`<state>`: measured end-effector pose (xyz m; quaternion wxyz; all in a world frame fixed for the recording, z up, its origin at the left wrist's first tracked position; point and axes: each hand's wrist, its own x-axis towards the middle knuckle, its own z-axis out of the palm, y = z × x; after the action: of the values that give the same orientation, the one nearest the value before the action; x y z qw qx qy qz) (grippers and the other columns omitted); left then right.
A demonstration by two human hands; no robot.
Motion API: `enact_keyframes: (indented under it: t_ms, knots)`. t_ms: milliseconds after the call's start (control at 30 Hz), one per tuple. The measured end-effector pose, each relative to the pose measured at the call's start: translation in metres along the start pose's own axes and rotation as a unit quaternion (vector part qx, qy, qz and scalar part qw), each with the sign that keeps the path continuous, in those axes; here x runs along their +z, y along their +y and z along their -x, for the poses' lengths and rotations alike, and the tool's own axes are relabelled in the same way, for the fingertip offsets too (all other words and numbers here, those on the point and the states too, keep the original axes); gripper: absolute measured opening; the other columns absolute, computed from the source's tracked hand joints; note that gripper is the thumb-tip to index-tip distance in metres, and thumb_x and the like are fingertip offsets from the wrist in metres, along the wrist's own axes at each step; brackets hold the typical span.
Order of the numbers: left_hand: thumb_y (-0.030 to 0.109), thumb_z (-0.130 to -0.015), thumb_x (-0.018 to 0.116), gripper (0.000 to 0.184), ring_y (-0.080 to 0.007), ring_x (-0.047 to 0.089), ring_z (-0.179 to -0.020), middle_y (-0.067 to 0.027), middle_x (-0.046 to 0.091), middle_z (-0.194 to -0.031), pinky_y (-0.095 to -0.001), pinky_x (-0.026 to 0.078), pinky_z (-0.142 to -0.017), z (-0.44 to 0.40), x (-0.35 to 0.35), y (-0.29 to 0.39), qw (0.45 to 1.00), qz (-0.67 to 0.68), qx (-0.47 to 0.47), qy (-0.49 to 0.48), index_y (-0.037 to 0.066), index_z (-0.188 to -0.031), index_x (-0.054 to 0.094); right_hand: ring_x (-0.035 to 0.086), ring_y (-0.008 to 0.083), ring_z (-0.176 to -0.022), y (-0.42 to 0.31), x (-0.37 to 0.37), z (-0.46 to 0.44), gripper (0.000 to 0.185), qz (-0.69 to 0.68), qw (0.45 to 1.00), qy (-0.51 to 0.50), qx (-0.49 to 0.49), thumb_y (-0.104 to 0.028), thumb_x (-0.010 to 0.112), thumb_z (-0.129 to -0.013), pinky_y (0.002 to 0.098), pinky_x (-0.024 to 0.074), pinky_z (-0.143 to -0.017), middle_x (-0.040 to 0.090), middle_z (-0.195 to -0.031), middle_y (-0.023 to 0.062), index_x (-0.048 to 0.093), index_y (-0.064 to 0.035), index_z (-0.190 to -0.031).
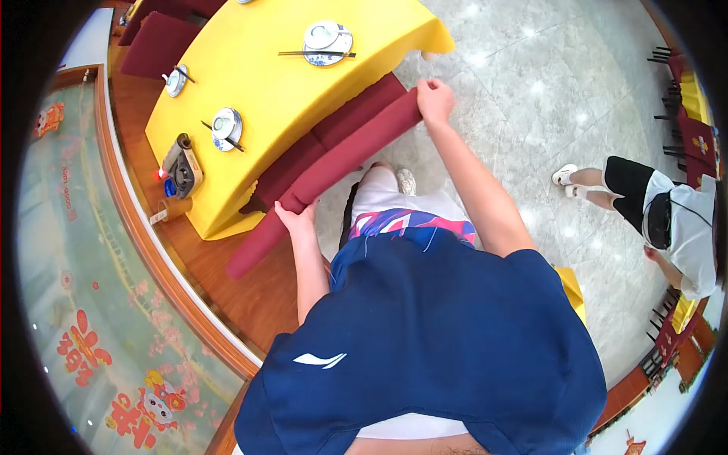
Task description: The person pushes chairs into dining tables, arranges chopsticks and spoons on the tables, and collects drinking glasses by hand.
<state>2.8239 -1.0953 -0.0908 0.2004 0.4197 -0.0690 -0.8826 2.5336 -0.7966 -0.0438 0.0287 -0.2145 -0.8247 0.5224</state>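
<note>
Two maroon chairs (pixel 334 171) stand side by side against the yellow-covered table (pixel 250 76), their seats partly under the cloth. My right hand (pixel 436 101) is closed over the far right end of the right chair's backrest. Lower left, my left hand (pixel 297 218) grips the top of the backrests near where the two meet, thumb on the upper side. On the table are a plate with a bowl and chopsticks (pixel 328 42), a second such setting (pixel 227 129) and a smaller one (pixel 176 80) by the left edge.
A portable stove (pixel 184 173) sits at the table's left corner. Beyond the wooden ledge at left is a window (pixel 98 265) with red decorations. Another person (pixel 667 216) in a white top walks on the tiled floor at right. More chairs and tables line the far right.
</note>
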Motion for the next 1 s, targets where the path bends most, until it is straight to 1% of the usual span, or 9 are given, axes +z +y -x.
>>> enact_keyframes:
  t_ms: [33, 100, 233, 333, 600, 700, 833, 933, 1000]
  knots:
    - [0.056, -0.083, 0.059, 0.086, -0.0408, 0.022, -0.14, -0.0172, 0.017, -0.155, -0.0665, 0.031, -0.108, 0.0, 0.005, 0.006, 1.0, 0.0, 0.0, 0.0, 0.012, -0.148, 0.025, 0.069, 0.0299, -0.077, -0.008, 0.005, 0.006, 0.026, -0.013, 1.0, 0.007, -0.001, -0.028, 0.065, -0.077, 0.0374, 0.0522, -0.076, 0.071, -0.08, 0.0146, 0.074, -0.0046, -0.083]
    - [0.052, -0.083, 0.058, 0.083, -0.0414, 0.02, -0.141, -0.0203, 0.018, -0.152, -0.0636, 0.033, -0.109, -0.004, 0.023, 0.01, 0.971, 0.149, -0.057, 0.177, 0.01, -0.147, 0.026, 0.068, 0.0288, -0.075, -0.014, 0.019, -0.002, 0.026, -0.022, 1.0, 0.005, 0.001, -0.028, 0.065, -0.077, 0.0368, 0.0521, -0.076, 0.071, -0.078, 0.0146, 0.073, -0.0037, -0.082]
    - [0.047, -0.084, 0.053, 0.077, -0.0414, 0.023, -0.14, -0.0207, 0.024, -0.151, -0.0613, 0.032, -0.11, -0.007, 0.056, 0.005, 0.961, 0.151, -0.047, 0.228, 0.01, -0.146, 0.029, 0.068, 0.0279, -0.074, -0.016, 0.022, -0.029, 0.026, -0.043, 0.994, -0.09, -0.04, -0.028, 0.065, -0.078, 0.0362, 0.0519, -0.075, 0.071, -0.077, 0.0148, 0.072, -0.003, -0.082]
    - [0.045, -0.086, 0.045, 0.069, -0.041, 0.032, -0.137, -0.018, 0.033, -0.149, -0.0632, 0.031, -0.109, -0.035, 0.032, 0.01, 0.992, 0.027, 0.011, 0.122, 0.012, -0.145, 0.034, 0.068, 0.0274, -0.073, -0.014, 0.02, -0.036, 0.028, -0.015, 0.989, -0.138, -0.055, -0.029, 0.065, -0.08, 0.0362, 0.0518, -0.073, 0.071, -0.077, 0.0145, 0.071, -0.0019, -0.083]
    - [0.04, -0.086, 0.04, 0.054, -0.0388, 0.053, -0.121, -0.0163, 0.052, -0.134, -0.0648, 0.041, -0.1, -0.067, 0.062, 0.013, 0.982, 0.017, 0.076, 0.174, 0.011, -0.132, 0.048, 0.067, 0.0207, -0.077, -0.037, 0.051, -0.079, 0.028, -0.062, 0.968, -0.238, -0.051, -0.026, 0.061, -0.09, 0.034, 0.0505, -0.075, 0.07, -0.08, 0.0138, 0.068, 0.0012, -0.091]
    - [0.04, -0.086, 0.055, 0.053, -0.0363, 0.054, -0.119, -0.0125, 0.055, -0.13, -0.0614, 0.044, -0.099, -0.066, 0.101, -0.011, 0.944, 0.043, 0.17, 0.281, 0.013, -0.131, 0.049, 0.064, 0.0171, -0.08, -0.019, 0.068, -0.115, 0.024, -0.099, 0.923, -0.36, -0.089, -0.024, 0.063, -0.091, 0.0317, 0.0497, -0.075, 0.068, -0.084, 0.0122, 0.067, -0.0002, -0.095]
    - [0.036, -0.084, 0.067, 0.057, -0.0334, 0.059, -0.111, -0.0163, 0.057, -0.125, -0.0533, 0.051, -0.094, -0.076, 0.12, -0.038, 0.887, 0.09, 0.323, 0.318, 0.002, -0.126, 0.05, 0.065, 0.0237, -0.091, -0.041, 0.034, -0.16, 0.035, -0.01, 0.83, -0.525, -0.189, -0.031, 0.063, -0.093, 0.0347, 0.0495, -0.081, 0.068, -0.106, 0.0156, 0.064, -0.0042, -0.115]
    - [0.029, -0.078, 0.077, 0.064, -0.033, 0.061, -0.107, -0.0193, 0.056, -0.126, -0.0491, 0.055, -0.09, -0.077, 0.145, -0.057, 0.823, 0.063, 0.393, 0.406, -0.006, -0.123, 0.049, 0.062, 0.0277, -0.108, -0.037, 0.005, -0.215, 0.044, 0.055, 0.769, -0.632, -0.079, -0.03, 0.062, -0.093, 0.0352, 0.0484, -0.092, 0.063, -0.122, 0.0161, 0.057, -0.0016, -0.127]
    - [0.025, -0.074, 0.082, 0.07, -0.0331, 0.062, -0.106, -0.0208, 0.055, -0.127, -0.0478, 0.057, -0.088, -0.077, 0.156, -0.068, 0.802, 0.03, 0.413, 0.43, -0.01, -0.124, 0.047, 0.06, 0.0215, -0.106, 0.015, -0.009, -0.272, 0.044, 0.103, 0.782, -0.609, -0.078, -0.031, 0.06, -0.094, 0.0347, 0.052, -0.082, 0.061, -0.122, 0.011, 0.055, -0.0086, -0.131]
